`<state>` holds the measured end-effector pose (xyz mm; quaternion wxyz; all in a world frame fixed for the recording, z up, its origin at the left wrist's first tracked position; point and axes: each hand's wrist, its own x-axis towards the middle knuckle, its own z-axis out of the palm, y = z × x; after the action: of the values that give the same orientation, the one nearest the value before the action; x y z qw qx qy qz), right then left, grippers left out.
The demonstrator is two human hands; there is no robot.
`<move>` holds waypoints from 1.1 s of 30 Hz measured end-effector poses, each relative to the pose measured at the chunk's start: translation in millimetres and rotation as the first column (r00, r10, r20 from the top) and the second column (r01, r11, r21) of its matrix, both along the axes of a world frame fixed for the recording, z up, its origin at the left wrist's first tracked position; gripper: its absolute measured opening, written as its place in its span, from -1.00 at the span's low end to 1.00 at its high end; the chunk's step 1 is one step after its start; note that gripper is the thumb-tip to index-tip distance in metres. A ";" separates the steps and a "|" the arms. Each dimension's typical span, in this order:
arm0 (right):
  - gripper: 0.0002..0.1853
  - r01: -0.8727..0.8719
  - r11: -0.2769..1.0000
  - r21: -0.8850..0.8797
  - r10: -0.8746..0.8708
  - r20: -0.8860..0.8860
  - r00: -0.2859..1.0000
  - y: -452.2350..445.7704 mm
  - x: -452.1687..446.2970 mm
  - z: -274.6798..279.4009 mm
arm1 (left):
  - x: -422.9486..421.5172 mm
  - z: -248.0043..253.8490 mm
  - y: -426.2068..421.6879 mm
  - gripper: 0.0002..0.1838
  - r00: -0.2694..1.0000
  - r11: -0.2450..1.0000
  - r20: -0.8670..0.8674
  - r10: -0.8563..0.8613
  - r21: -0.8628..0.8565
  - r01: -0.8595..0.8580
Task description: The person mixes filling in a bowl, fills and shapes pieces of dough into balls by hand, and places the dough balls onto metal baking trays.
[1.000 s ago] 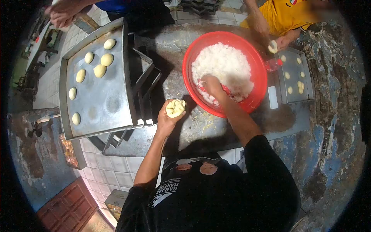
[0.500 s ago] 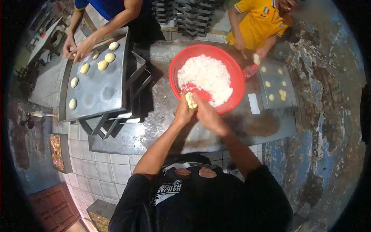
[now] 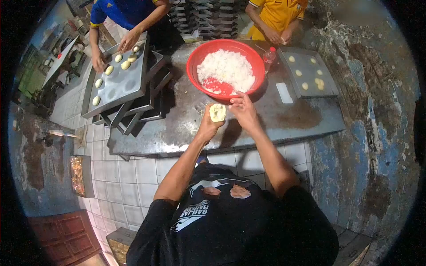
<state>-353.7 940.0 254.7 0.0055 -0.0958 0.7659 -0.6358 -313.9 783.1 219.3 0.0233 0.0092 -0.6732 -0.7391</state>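
In my left hand [image 3: 208, 126] rests a flattened piece of pale yellow dough [image 3: 218, 113], cupped upward with a hollow in its middle. My right hand [image 3: 244, 111] is apart from the dough, just to its right. Its fingers are stretched out and spread near the close rim of a red basin [image 3: 259, 62], with nothing visible in them. A white crumbly mass [image 3: 228, 66] fills much of the basin, and the red bottom shows through at the near left.
On the left, a metal tray [image 3: 120, 93] with several dough balls sits on stacked trays; a co-worker's hands [image 3: 100, 62] reach over it. At right are another tray with dough balls [image 3: 306, 86], a white card [image 3: 284, 93] and a bottle [image 3: 269, 57]. Another person stands behind.
My hands have drawn back from the basin and parted; the right has come off the dough, which now shows its hollow. The person in yellow has drawn their hands away from the right tray.
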 end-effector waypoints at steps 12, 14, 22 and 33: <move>-0.42 -0.162 0.963 0.217 0.226 -0.313 0.923 -6.8 58.4 16.8 | 52.2 50.0 -5.2 -0.68 0.975 0.969 0.220 0.021 0.236 -0.074; -0.40 -0.214 0.963 0.161 0.229 -0.082 0.970 -15.3 69.9 10.4 | 62.7 47.6 -7.9 -0.64 0.966 0.975 0.187 0.180 0.094 -0.200; -0.62 -0.450 0.800 -0.397 0.553 0.197 0.809 -58.0 49.4 -0.4 | 101.0 65.1 -54.5 -0.55 0.986 0.848 -0.092 0.141 -0.502 -0.168; -0.54 -0.244 0.970 0.018 0.197 -0.647 0.736 -160.6 95.8 40.7 | 103.6 100.7 -123.8 -0.32 0.962 0.792 0.271 0.041 0.578 -0.197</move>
<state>-257.9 779.4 295.4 -0.1857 -0.3985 0.6821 -0.5844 -210.3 659.3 320.0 -0.0172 0.1498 -0.4001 -0.9040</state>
